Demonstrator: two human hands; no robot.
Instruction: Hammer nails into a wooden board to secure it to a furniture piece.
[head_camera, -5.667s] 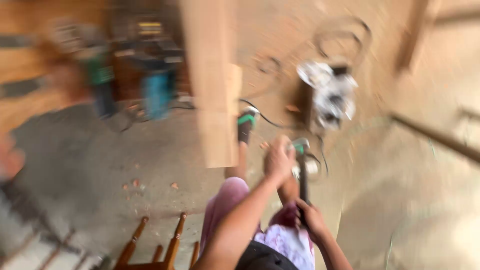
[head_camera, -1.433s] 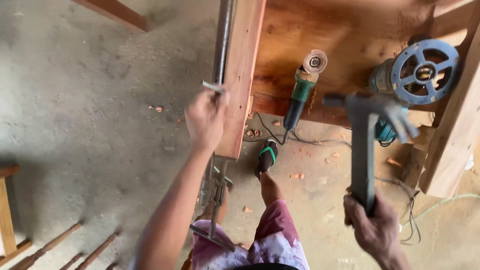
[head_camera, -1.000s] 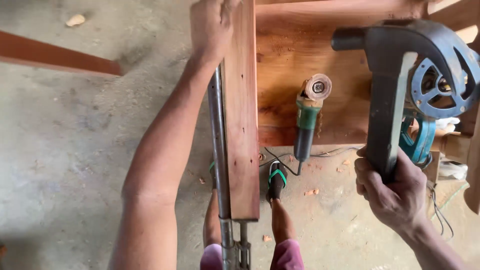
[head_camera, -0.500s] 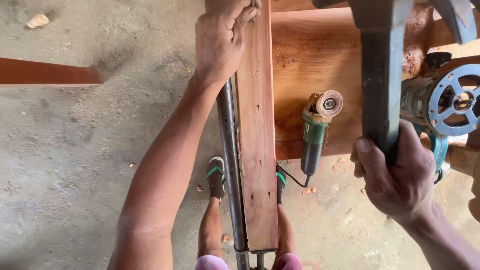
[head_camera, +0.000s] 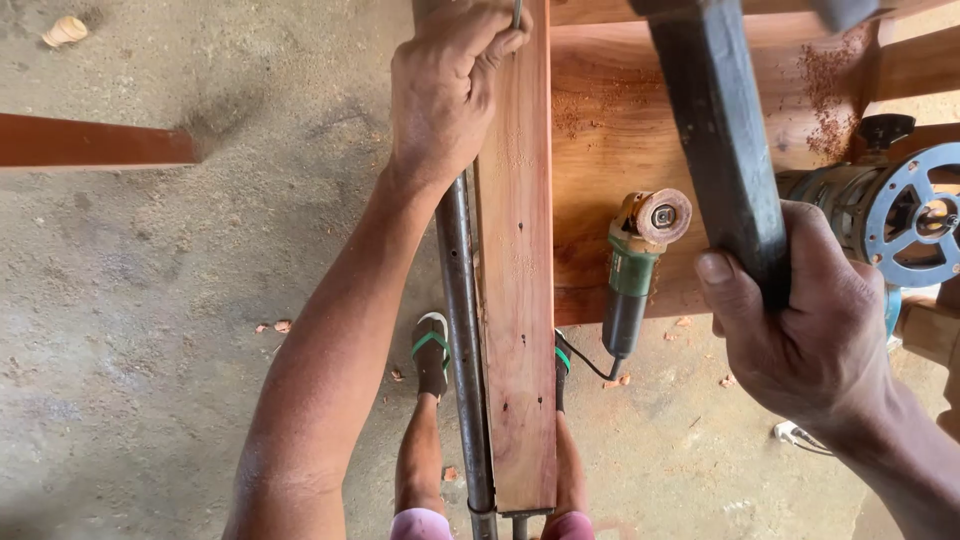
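Left hand (head_camera: 445, 90) with fingers curled shut over the far end of a long reddish plank (head_camera: 515, 260), fingertips wrapped around its edge; a thin metal tip just visible above the index finger, too cut off to identify. Right hand (head_camera: 800, 320) clenched around a dark hammer handle (head_camera: 720, 150), thumb pressed along its side; hammer head cut off by the top edge. Plank running straight toward the viewer, raised above the feet, with a grey metal pipe (head_camera: 460, 330) touching its left side; near ends of both partly cut off at the bottom. Beyond, a wooden workbench (head_camera: 600, 130) dusted with sawdust. Green angle grinder (head_camera: 635, 270) lying on the bench, between plank and handle. Round blue-rimmed power tool (head_camera: 900, 215) at right, partly hidden behind the right hand. Below, feet in green-strapped sandals (head_camera: 432, 350) on concrete floor (head_camera: 150, 300), right foot mostly hidden under plank.
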